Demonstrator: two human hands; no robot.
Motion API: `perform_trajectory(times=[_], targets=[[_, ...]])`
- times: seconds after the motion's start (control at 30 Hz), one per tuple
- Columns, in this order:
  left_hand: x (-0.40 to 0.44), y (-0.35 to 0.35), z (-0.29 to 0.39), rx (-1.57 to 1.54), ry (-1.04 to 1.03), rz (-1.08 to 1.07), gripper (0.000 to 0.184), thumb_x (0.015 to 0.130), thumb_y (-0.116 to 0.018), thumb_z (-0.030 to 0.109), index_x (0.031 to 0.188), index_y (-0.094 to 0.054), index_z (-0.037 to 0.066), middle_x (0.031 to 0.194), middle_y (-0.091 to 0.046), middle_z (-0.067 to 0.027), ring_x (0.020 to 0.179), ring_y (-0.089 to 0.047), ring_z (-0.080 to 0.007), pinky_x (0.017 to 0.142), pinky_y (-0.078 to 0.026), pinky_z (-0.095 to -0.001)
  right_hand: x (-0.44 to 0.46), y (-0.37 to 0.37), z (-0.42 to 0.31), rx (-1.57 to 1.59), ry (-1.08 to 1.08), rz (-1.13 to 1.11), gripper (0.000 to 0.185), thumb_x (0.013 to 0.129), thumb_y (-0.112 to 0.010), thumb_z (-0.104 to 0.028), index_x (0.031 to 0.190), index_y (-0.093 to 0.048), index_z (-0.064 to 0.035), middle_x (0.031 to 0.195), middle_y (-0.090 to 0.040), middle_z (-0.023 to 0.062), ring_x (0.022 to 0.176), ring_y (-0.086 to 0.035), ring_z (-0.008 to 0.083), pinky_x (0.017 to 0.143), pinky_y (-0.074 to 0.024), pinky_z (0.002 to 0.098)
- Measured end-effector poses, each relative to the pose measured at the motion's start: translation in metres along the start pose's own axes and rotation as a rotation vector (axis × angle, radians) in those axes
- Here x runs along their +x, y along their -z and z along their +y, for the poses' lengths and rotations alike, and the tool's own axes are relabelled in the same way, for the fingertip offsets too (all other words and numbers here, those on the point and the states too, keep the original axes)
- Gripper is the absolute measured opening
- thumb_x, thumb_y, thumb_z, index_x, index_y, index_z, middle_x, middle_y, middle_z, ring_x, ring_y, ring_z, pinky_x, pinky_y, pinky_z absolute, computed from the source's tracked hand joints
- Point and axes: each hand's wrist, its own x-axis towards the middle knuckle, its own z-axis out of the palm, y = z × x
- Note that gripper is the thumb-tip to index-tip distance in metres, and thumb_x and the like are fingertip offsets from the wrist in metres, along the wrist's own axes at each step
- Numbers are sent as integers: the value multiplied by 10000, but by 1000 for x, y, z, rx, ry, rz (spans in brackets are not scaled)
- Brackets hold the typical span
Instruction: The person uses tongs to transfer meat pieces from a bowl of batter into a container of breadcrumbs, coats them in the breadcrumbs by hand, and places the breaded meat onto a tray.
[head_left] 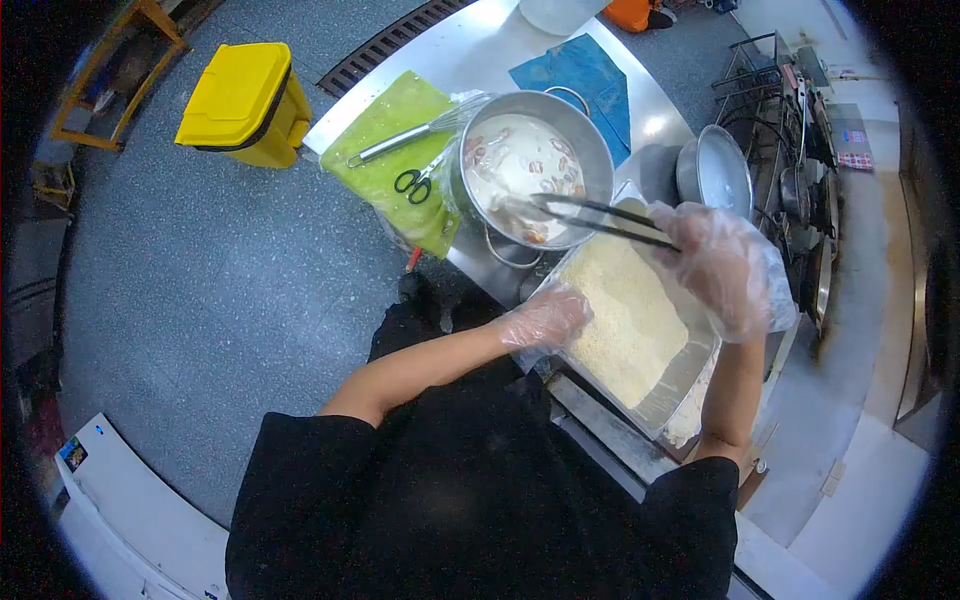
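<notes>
My right hand, in a clear plastic glove, grips black tongs whose tips reach into a metal pot. White liquid with pinkish pieces fills much of the pot. Below it lies a rectangular metal tray of pale yellow powder. My left hand, also gloved, is at the tray's left side near the powder, its fingers bent and partly hidden by the glove's glare. A whisk and black-handled scissors rest on a green cloth left of the pot.
Behind the pot, a blue cloth lies on the steel table. A metal bowl stands to the right, near a rack and pans. A yellow bin is on the floor. Someone's orange clothing shows at the top.
</notes>
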Motion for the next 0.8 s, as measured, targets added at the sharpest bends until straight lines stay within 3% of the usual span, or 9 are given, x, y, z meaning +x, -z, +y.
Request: perform_trajectory(times=[0.2, 0.23, 0.33, 0.53, 0.67, 0.7, 0.8], targets=[[2, 8, 4, -10, 11, -27, 160, 789, -622, 206, 794, -681, 58, 816, -668, -159, 866, -664, -352, 830, -504, -482, 38, -27, 50, 106, -164, 42, 298, 844, -744, -354, 1091, -713, -191, 910, -705, 131, 856, -688, 357, 739, -529, 472], [3, 10, 4, -23, 18, -35, 164, 788, -623, 209, 784, -681, 56, 813, -670, -163, 861, -665, -354, 836, -501, -483, 38, -38, 58, 35, -143, 167, 322, 855, -737, -365, 1118, -709, -182, 948, -718, 147, 877, -696, 373, 744, -542, 479], [4, 16, 6, -10, 25, -91, 156, 784, -630, 205, 798, -685, 59, 818, -667, -159, 875, -662, -355, 841, -492, -489, 32, -46, 49, 8, -259, 198, 334, 870, -725, -366, 1144, -698, -177, 944, -715, 152, 887, -695, 369, 752, -544, 486], [1, 8, 2, -38, -5, 20, 133, 774, -645, 189, 811, -683, 67, 824, -663, -152, 898, -656, -353, 833, -484, -501, -3, -11, 0, 139, -199, -44, 348, 871, -721, -317, 1196, -675, -202, 923, -698, 163, 869, -688, 368, 739, -540, 483], [3, 12, 6, -32, 23, -38, 146, 779, -645, 200, 813, -680, 62, 831, -665, -166, 898, -660, -358, 851, -484, -502, -15, -21, 5, 230, 35, -118, 331, 855, -742, -272, 1175, -719, -190, 1014, -723, 136, 877, -687, 352, 752, -545, 449], [3, 12, 5, -47, 13, -33, 155, 792, -643, 207, 811, -680, 58, 831, -666, -171, 896, -661, -362, 847, -487, -503, -21, -15, 2, 282, -14, -89, 346, 828, -774, -282, 1149, -738, -158, 1035, -732, 117, 877, -687, 335, 779, -548, 415], [1, 19, 4, -76, -23, -36, 257, 861, -635, 296, 834, -677, 43, 831, -666, -183, 862, -657, -377, 814, -497, -507, -47, 10, 11, 284, -79, -97, 352, 870, -726, -329, 1178, -707, -158, 951, -706, 119, 876, -682, 312, 779, -542, 436]])
